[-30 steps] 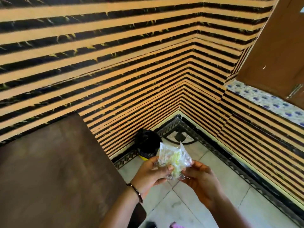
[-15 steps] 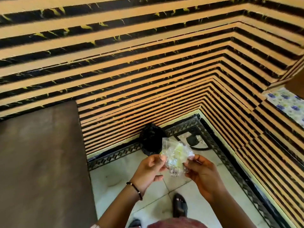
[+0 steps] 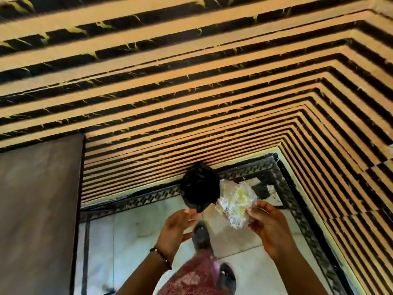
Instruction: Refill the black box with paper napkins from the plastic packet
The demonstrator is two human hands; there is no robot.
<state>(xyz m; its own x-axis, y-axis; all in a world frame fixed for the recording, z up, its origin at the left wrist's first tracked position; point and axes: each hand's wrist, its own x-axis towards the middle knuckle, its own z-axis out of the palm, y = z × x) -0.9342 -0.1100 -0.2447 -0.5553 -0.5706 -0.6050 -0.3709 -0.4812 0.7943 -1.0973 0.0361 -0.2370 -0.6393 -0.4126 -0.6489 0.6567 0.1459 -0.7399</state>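
Left hand has let go of the plastic packet, fingers loosely spread now; right hand pinches it alone, over the bin, probably to toss. Black box isn't visible.

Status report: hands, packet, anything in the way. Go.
Left hand open, empty. Right hand pinches crumpled plastic packet. Black-lined bin on floor ahead. No black box in view.

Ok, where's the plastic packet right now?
In the head view, the plastic packet is right of centre, pinched by the right hand, just right of the black-lined bin standing by the striped wall.
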